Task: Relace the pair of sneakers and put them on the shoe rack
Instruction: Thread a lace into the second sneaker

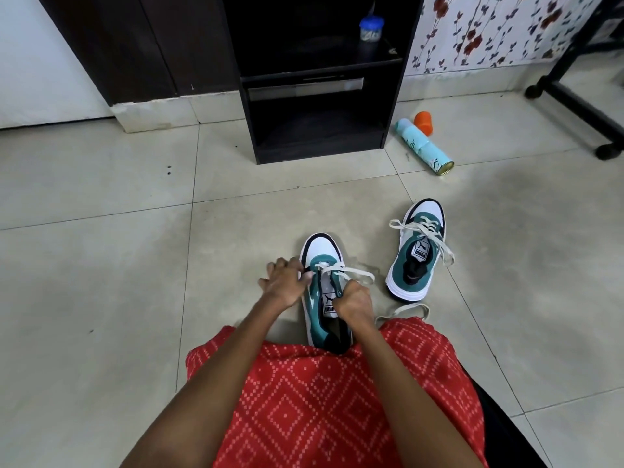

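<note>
Lace is pinched by left hand and right hand; jar stands in rack.

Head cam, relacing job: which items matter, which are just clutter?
Job: near sneaker, its lace, far sneaker, black shelf unit (probably the rack).
Clutter: spray can, orange cap, blue-lidded jar, wheeled stand.

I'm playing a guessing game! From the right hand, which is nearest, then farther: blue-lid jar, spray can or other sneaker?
1. Other sneaker, just right of the right hand.
2. Spray can, lying farther ahead, right.
3. Blue-lid jar, on the black shelf.
</note>
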